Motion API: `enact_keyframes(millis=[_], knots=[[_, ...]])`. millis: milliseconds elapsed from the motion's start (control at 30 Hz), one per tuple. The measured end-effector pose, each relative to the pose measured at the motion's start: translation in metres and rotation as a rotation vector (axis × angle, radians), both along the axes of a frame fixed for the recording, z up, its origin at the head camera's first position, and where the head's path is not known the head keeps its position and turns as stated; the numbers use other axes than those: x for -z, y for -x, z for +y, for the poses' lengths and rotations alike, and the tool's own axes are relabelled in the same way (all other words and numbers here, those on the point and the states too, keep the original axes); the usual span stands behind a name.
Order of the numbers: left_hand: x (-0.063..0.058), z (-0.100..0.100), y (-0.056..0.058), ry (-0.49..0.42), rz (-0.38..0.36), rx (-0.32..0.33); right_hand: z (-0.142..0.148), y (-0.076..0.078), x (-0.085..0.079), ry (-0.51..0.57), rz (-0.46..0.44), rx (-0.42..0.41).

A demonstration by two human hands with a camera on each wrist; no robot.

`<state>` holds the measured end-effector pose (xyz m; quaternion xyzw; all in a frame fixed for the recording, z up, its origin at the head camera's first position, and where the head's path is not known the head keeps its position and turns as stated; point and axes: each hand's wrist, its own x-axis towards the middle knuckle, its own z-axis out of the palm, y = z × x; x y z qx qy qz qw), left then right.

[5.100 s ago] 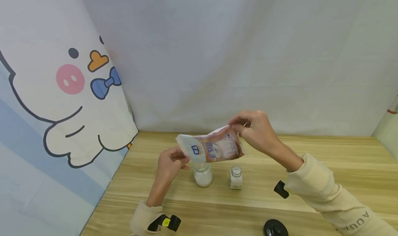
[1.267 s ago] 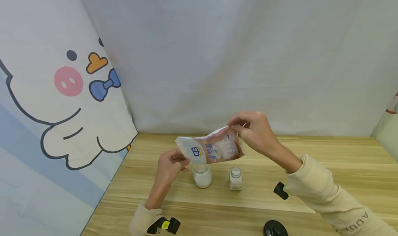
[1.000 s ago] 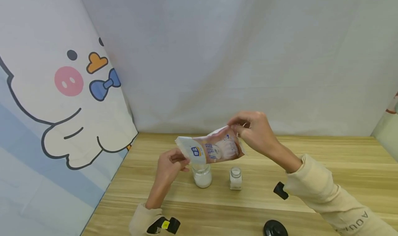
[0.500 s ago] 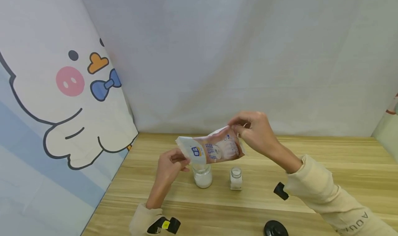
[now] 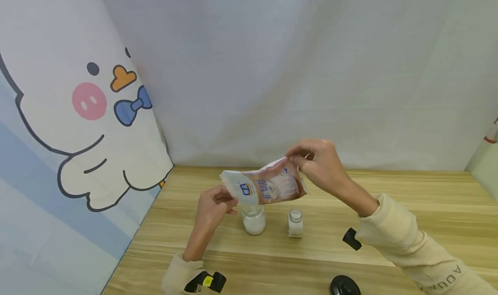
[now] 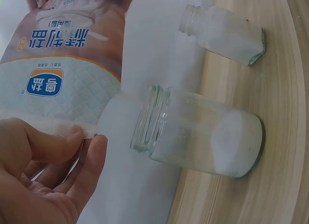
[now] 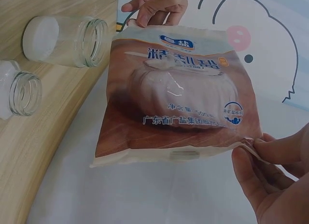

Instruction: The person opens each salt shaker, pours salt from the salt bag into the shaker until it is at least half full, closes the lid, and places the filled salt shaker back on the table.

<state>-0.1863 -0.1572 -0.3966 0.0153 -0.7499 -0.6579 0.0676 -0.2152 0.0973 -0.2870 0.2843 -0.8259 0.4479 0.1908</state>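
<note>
A pink, brown and pale-blue bag of refined salt (image 5: 272,187) is stretched between my two hands above the table, its right end higher. My left hand (image 5: 212,208) pinches a lower corner with thumb and fingers; in the left wrist view that white edge (image 6: 63,127) is beside the mouth of a large glass jar (image 6: 193,132). The opposite end is pinched by my right hand (image 7: 275,171). White salt (image 6: 236,142) covers the bottom of the large jar, which stands upright, uncovered, below the bag. Beside it stands a smaller square glass jar (image 5: 295,226), also lidless, holding white contents.
A round black lid (image 5: 344,285) lies at the front of the wood-grain table (image 5: 272,260). Behind the table hangs a plain grey-white cloth (image 5: 311,70). A cartoon-printed sheet (image 5: 89,169) borders the left side.
</note>
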Motion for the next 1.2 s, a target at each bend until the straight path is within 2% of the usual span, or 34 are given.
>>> enact_keyframes(millis=[1200], knots=[[0.0029,0.0,0.0028,0.008,-0.009,-0.011,0.0008,0.004,0.0065,0.028,-0.004,-0.009]])
